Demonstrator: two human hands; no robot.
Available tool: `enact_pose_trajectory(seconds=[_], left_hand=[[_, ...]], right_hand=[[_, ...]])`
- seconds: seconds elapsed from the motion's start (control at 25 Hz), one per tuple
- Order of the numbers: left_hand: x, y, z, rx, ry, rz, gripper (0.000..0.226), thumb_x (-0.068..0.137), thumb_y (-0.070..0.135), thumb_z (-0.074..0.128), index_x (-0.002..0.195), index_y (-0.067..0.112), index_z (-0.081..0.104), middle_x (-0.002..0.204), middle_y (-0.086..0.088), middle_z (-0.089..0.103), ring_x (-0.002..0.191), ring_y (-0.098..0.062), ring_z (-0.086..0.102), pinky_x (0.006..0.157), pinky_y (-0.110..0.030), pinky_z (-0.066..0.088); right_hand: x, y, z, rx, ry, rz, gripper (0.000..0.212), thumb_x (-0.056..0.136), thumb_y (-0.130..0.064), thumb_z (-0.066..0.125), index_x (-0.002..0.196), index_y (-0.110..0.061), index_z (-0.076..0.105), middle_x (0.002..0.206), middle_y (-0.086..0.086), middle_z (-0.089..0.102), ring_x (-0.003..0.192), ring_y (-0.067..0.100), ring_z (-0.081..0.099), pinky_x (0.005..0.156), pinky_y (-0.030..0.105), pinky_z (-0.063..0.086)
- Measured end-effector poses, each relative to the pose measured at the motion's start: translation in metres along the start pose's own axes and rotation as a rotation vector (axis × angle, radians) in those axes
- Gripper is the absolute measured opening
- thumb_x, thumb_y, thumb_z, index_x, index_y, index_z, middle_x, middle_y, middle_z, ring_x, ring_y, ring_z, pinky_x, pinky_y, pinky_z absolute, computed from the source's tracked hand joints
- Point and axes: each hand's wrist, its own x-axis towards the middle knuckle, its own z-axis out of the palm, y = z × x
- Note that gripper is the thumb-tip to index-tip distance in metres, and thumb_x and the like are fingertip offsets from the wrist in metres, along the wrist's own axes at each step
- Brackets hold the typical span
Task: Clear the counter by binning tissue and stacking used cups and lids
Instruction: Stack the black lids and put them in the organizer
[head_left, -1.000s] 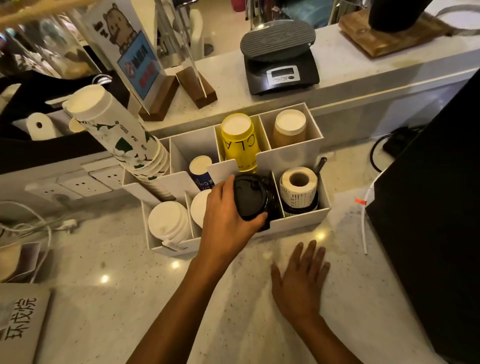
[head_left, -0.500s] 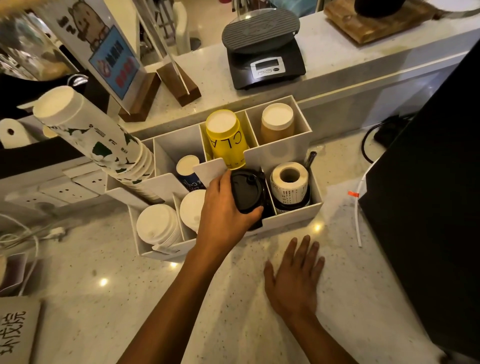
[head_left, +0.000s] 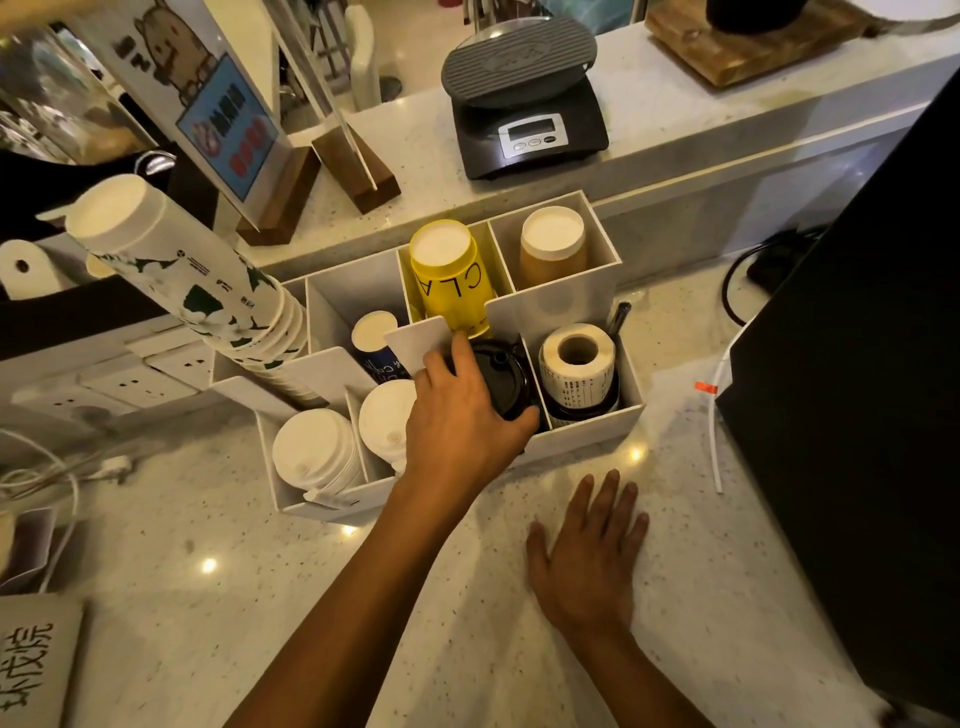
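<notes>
My left hand (head_left: 460, 423) grips a black lid (head_left: 503, 382) in a front compartment of the white organiser (head_left: 587, 439). My right hand (head_left: 589, 553) lies flat on the counter with fingers spread, holding nothing. White lids (head_left: 311, 449) and more white lids (head_left: 387, 418) fill the front left compartments. Upturned yellow cups (head_left: 449, 275), brown cups (head_left: 553, 249) and a dark blue cup (head_left: 376, 345) stand in the rear ones. A leaning stack of white and green cups (head_left: 192, 280) juts out at the left.
A label roll (head_left: 576, 366) sits right of the black lid. A black scale (head_left: 524, 98) and wooden sign stands (head_left: 275, 200) rest on the raised ledge. A large black machine (head_left: 857, 364) stands at the right. Cables and sockets (head_left: 124, 382) lie at the left.
My left hand has stayed on the black lid in its compartment. My right hand stays flat on the counter. The view has shifted slightly.
</notes>
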Motion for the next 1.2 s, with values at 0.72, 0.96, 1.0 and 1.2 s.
enact_pose_trajectory(seconds=[0.72, 0.96, 1.0, 1.2], left_hand=[[0.005, 0.006, 0.038, 0.054, 0.335, 0.007, 0.060, 0.090, 0.061, 0.047, 0.130, 0.017, 0.054, 0.130, -0.011, 0.058, 0.118, -0.030, 0.052, 0.092, -0.045, 0.050], [0.013, 0.011, 0.031, 0.050, 0.292, 0.022, 0.050, 0.092, 0.052, 0.049, 0.126, 0.016, 0.056, 0.122, -0.006, 0.062, 0.114, -0.027, 0.053, 0.090, -0.046, 0.051], [0.014, 0.012, 0.030, 0.059, 0.275, 0.014, 0.049, 0.092, 0.052, 0.048, 0.125, 0.017, 0.055, 0.123, -0.005, 0.061, 0.116, -0.027, 0.053, 0.091, -0.046, 0.050], [0.015, 0.006, 0.025, -0.026, 0.181, 0.022, 0.056, 0.090, 0.055, 0.053, 0.129, 0.016, 0.051, 0.132, -0.007, 0.054, 0.122, -0.027, 0.047, 0.099, -0.046, 0.048]], right_hand=[[-0.001, 0.001, -0.001, 0.000, -0.004, -0.010, 0.089, 0.091, -0.062, 0.027, 0.154, 0.000, 0.018, 0.162, 0.029, 0.007, 0.150, 0.045, -0.002, 0.118, 0.063, 0.006], [-0.001, 0.002, 0.003, 0.015, -0.009, -0.007, 0.090, 0.090, -0.064, 0.027, 0.154, -0.001, 0.020, 0.162, 0.028, 0.009, 0.150, 0.045, -0.001, 0.118, 0.063, 0.008], [-0.001, 0.002, 0.002, 0.017, -0.012, -0.006, 0.090, 0.090, -0.064, 0.027, 0.154, -0.001, 0.020, 0.162, 0.028, 0.009, 0.150, 0.045, 0.000, 0.118, 0.063, 0.007], [0.000, -0.002, 0.000, -0.016, -0.041, -0.013, 0.090, 0.090, -0.062, 0.030, 0.154, 0.000, 0.017, 0.161, 0.030, 0.007, 0.150, 0.046, -0.002, 0.118, 0.063, 0.004]])
